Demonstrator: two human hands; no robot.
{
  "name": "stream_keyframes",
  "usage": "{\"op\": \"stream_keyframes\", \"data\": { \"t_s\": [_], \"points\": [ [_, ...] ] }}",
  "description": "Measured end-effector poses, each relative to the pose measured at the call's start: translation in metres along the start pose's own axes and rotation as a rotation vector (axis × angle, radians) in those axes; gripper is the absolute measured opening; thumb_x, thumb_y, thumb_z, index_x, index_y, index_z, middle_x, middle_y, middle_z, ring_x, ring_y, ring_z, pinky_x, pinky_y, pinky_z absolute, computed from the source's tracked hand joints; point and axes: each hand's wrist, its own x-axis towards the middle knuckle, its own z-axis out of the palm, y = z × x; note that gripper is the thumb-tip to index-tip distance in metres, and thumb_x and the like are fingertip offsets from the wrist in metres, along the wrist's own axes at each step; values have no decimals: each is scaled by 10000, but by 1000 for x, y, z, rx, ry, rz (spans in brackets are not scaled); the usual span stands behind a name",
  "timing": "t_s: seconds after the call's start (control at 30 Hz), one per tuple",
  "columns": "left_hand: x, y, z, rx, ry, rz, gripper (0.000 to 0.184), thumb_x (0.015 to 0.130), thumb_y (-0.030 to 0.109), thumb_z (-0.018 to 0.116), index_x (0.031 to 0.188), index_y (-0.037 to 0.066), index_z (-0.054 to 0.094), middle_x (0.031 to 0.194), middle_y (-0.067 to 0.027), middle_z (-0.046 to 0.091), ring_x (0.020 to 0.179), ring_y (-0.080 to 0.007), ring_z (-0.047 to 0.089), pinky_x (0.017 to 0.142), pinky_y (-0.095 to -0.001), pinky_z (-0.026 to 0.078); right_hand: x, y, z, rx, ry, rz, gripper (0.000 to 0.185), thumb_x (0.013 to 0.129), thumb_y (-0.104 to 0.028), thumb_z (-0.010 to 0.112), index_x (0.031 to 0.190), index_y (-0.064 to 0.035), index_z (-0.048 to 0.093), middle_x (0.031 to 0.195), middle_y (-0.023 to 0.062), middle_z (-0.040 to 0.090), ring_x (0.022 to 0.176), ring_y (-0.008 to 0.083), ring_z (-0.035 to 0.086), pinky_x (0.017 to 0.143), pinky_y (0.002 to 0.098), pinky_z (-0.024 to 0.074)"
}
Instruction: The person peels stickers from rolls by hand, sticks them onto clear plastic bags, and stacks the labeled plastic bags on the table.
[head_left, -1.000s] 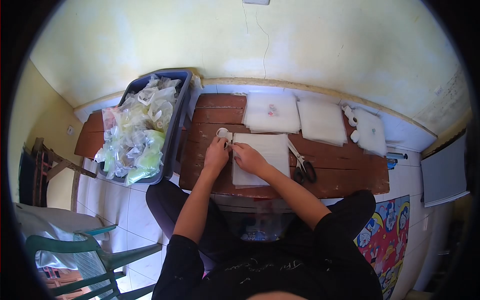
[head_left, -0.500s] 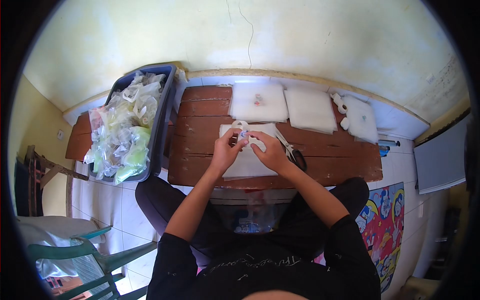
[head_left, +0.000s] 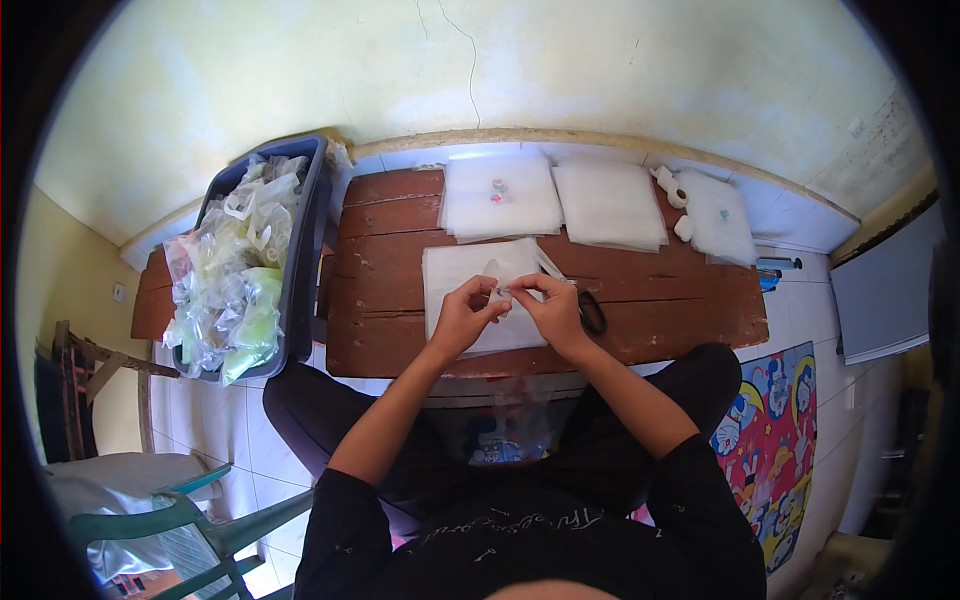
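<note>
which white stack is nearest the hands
The front stack, lying partly beneath the left hand and right hand. The other three stacks lie in a row farther back, along the wall.

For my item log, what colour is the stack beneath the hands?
The stack is whitish, best seen in the head view.

The table is brown, sheets white, mat cartoon-patterned, the held piece seemingly whitish.
</note>
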Motion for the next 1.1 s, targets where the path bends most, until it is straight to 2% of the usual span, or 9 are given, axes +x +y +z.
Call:
{"op": "stream_keyframes", "data": {
  "t_s": [0.03, 0.17, 0.23, 0.37, 0.47, 0.53, 0.63, 0.7, 1.1],
  "points": [
    [1, -3, 0, -1, -3, -3, 256, 859, 92, 726, 1049, -13, 590, 872, -43, 647, 761, -103, 624, 622, -244, 510, 1, 0, 0, 20, 3, 20, 103, 844, -18, 687, 935, 27, 703, 890, 77, 716, 849, 101, 652, 781, 244, 505],
    [2, -6, -2, 46, 3, -25, 222, 872, 113, 717, 1030, -16, 629, 854, -49, 655, 759, -105, 629, 639, -241, 511, 4, -6, 0, 89, 1, 9, 98, 846, -9, 684, 932, 34, 701, 879, 74, 709, 836, 101, 645, 764, 237, 505],
    [1, -4, -1, 40, 16, -22, 206, 879, 116, 710, 1020, -17, 640, 846, -51, 659, 755, -107, 631, 651, -239, 513, 5, -14, -1, 96, 11, 34, 108, 846, -32, 689, 933, 31, 701, 879, 102, 718, 825, 135, 676, 761, 262, 525],
    [0, -5, 0, -54, 0, 52, 170, 896, 91, 679, 1001, -41, 655, 935, -62, 645, 802, -108, 626, 695, -242, 523, 6, -10, -1, 138, 21, 63, 105, 859, -29, 679, 942, 34, 696, 875, 100, 716, 822, 126, 673, 759, 258, 528],
    [0, -3, 1, -44, 11, 103, 143, 905, 69, 659, 970, -58, 664, 1002, -63, 625, 840, -112, 622, 717, -245, 526, 7, -11, -2, 87, 32, -18, 115, 843, -31, 684, 947, 14, 700, 880, 99, 700, 799, 150, 674, 738, 272, 528],
    [-1, 1, 1, -20, 18, 111, 134, 908, 59, 651, 953, -66, 667, 1031, -63, 615, 857, -115, 621, 723, -246, 527, 8, -28, -6, -235, -31, -275, 142, 809, -39, 703, 950, -27, 711, 896, 99, 659, 773, 198, 658, 707, 297, 521],
    [0, 2, -2, -21, 43, 139, 116, 907, 41, 642, 940, -66, 674, 1012, -62, 611, 848, -121, 621, 727, -245, 522, 9, -25, -5, -309, -36, -415, 175, 774, -62, 732, 949, -65, 718, 912, 100, 615, 758, 241, 628, 676, 323, 506],
    [0, 1, -5, 64, -2, 175, 124, 916, 35, 629, 972, -63, 680, 1034, -61, 593, 912, -124, 604, 768, -244, 508, 8, -22, -7, -326, -48, -405, 174, 772, -70, 740, 945, -68, 720, 915, 95, 612, 757, 237, 626, 670, 325, 503],
    [-3, 12, -4, 262, 13, 202, 114, 872, 6, 671, 935, -89, 668, 1077, -98, 582, 849, -146, 651, 717, -251, 561, 4, -21, -7, -367, -75, -438, 147, 789, -47, 724, 936, -52, 721, 845, 81, 622, 727, 229, 629, 629, 320, 503]
  ]
}}
